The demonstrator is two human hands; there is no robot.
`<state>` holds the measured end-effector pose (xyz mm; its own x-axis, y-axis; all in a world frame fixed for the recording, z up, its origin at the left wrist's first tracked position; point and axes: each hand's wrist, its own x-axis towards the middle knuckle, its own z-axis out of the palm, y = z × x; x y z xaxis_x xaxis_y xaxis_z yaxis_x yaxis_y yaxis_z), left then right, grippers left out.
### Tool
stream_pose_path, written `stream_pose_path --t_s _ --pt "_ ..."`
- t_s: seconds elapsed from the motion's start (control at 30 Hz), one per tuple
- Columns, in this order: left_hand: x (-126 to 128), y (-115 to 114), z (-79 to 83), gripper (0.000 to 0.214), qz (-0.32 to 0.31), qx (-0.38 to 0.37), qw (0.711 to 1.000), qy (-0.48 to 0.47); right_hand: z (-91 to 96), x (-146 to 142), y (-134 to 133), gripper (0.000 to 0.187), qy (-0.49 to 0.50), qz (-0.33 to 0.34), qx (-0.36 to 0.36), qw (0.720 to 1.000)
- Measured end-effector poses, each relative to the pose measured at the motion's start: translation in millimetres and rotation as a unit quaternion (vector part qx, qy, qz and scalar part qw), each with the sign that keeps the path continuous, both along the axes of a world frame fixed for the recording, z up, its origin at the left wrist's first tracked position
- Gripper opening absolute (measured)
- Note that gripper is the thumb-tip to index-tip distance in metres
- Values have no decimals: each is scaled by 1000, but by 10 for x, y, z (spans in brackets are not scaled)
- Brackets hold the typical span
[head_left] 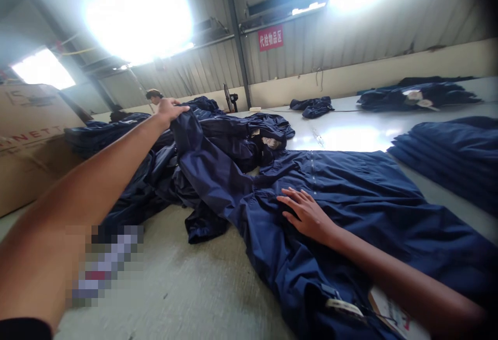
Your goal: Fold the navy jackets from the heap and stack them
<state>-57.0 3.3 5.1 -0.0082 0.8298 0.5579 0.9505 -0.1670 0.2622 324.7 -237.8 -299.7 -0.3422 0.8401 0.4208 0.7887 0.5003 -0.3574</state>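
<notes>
A navy blue jacket (350, 195) lies spread across the pale table (187, 288) in front of me. My right hand (305, 213) rests flat on its body, fingers stretched out. My left hand (169, 110) reaches far out and grips the end of the jacket's sleeve (202, 158), holding it up off the table. A paper tag (392, 314) shows at the jacket's near edge.
A heap of more navy garments (233, 132) lies behind the sleeve. Folded stacks sit at right (455, 158) and left (97, 138). Other garments lie at the far back (416, 94). A cardboard box (27, 138) stands at left. A person's head (154, 95) shows behind the heap.
</notes>
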Motion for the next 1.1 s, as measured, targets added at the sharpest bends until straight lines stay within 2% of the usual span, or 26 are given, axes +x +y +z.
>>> stream_pose_path --t_s 0.07,0.13,0.17,0.2,0.27,0.3,0.33,0.37,0.4,0.43,0.47,0.53,0.57,0.63,0.7,0.77,0.87,0.97,1.03,1.1 --pt "318 -266 5 48 -61 -19 997 -37 169 1 -27 38 91 3 19 996" --pt "715 -635 -152 44 -163 -40 981 -97 431 -35 -54 35 234 43 -34 971" --pt "934 -840 -291 40 -214 -41 971 -102 583 -68 -65 38 316 74 -89 942" --pt "1156 -1045 -459 36 -264 -42 958 -102 736 -108 -74 44 395 108 -155 899" --pt "1564 -1420 -825 35 -368 -72 919 -124 1001 -190 -81 57 521 159 -274 793" --pt "1724 -1577 -992 38 -423 -109 888 -142 1094 -221 -79 60 564 171 -312 745" --pt "1840 -1711 -1131 42 -473 -149 853 -161 1153 -240 -75 58 597 171 -333 710" --pt "1904 -1824 -1237 45 -510 -166 823 -185 1177 -245 -70 52 619 158 -342 689" --pt "1915 -1921 -1311 45 -534 -161 805 -204 1173 -234 -63 44 633 131 -346 680" --pt "1876 -2011 -1363 44 -541 -130 803 -214 1149 -212 -53 35 642 91 -346 678" --pt "1796 -2101 -1404 40 -535 -80 814 -212 1118 -181 -39 27 648 47 -344 678" --pt "1565 -2303 -1513 33 -500 10 851 -160 1082 -124 0 16 650 -27 -338 680" --pt "1442 -2416 -1603 33 -488 20 865 -113 1099 -111 24 12 651 -45 -334 680" --pt "1228 -2640 -1871 35 -490 -65 869 26 1236 -131 70 6 646 -35 -328 688" --pt "1072 -2820 -2211 43 -424 -139 885 131 1515 -204 99 8 625 23 -327 709" --pt "959 -2928 -2536 54 -346 -184 903 178 1901 -273 95 13 594 99 -314 734" --pt "833 -2979 -2844 61 -282 -220 913 195 2530 -229 21 14 585 170 -246 754" --pt "758 -2990 -2915 64 -284 -230 911 193 2989 44 -104 24 600 199 -163 757" --pt "742 -3005 -2892 65 -285 -236 910 190 3130 292 -191 31 589 195 -131 773" --pt "745 -3025 -2856 67 -276 -245 910 188 3151 546 -275 32 565 176 -121 797"
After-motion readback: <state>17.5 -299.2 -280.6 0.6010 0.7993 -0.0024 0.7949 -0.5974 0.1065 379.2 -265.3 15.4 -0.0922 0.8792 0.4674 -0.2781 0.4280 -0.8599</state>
